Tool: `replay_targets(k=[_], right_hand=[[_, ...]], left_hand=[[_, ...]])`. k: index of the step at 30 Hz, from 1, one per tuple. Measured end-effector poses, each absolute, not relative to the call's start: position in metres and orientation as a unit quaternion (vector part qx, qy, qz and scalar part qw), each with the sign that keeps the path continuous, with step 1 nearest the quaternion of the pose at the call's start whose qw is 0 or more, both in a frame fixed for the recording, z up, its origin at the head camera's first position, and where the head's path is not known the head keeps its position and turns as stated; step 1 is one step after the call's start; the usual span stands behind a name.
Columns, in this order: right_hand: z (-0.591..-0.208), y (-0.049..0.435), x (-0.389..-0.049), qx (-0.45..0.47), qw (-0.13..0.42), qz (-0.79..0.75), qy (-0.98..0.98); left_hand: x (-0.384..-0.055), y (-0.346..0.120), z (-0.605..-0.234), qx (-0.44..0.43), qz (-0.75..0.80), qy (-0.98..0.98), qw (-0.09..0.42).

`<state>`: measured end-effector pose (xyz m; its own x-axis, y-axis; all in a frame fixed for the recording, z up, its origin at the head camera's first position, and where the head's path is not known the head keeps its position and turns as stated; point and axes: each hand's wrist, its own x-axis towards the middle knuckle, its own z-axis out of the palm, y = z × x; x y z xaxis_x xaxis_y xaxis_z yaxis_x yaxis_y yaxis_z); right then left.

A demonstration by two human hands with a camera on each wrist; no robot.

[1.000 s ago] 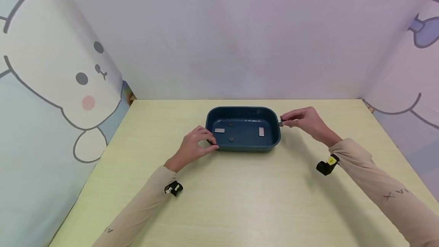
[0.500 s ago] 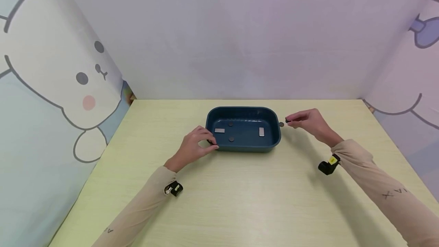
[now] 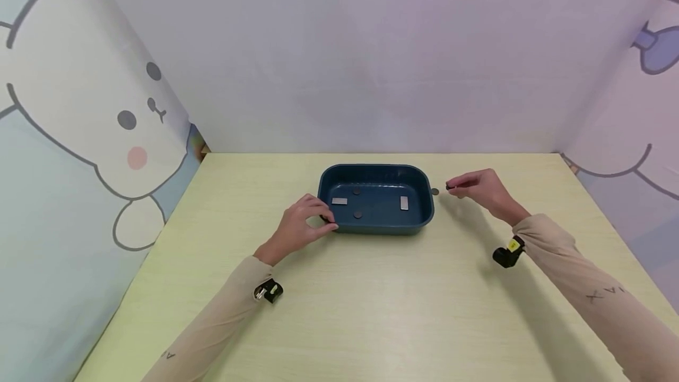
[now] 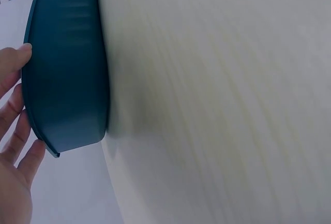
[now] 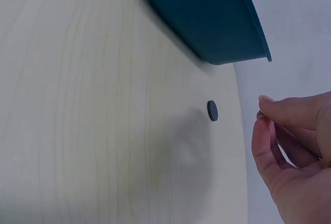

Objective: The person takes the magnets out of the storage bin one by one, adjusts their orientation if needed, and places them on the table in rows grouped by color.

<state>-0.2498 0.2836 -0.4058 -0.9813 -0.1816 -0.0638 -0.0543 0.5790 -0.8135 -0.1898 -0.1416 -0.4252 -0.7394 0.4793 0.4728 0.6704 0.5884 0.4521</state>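
Dark-blue oblong plastic-looking tray [image 3: 379, 230], left hand [image 3: 299, 226] gripping it, contains four greyish pieces [image 3: 404, 203]; one dark disc [image 3: 435, 191] remains outside, right hand [image 3: 484, 191] pinching a dark bit [image 3: 449, 187].

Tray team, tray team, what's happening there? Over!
Left hand gripping blue tray. Right hand pinching small dark piece, off tray's right end. Between right hand and tray: dark disc on table.

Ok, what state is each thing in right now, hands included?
Blue tray: upright on the table, open-topped
Left rectangular piece: flat in the tray, lengthwise
Right rectangular piece: flat in the tray, crosswise
Far disc: flat in the tray
Near disc: flat in the tray
Outside disc: flat on the table, apart from the tray
Small dark piece: pinched, off the table
Left hand: gripping the tray's rim
Right hand: pinching the dark piece
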Motion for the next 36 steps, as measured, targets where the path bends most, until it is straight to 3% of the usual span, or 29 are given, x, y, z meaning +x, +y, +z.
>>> replay_targets(k=[23,36], right_hand=[[-0.434,0.299,-0.266,-0.074,0.056,-0.408,0.908],[-0.441,0.288,-0.272,-0.114,0.0,-0.335,0.935]], left_hand=[[-0.19,-0.141,-0.425,-0.329,-0.318,-0.877,0.149],[-0.19,-0.141,-0.424,-0.325,-0.316,-0.879,0.144]])
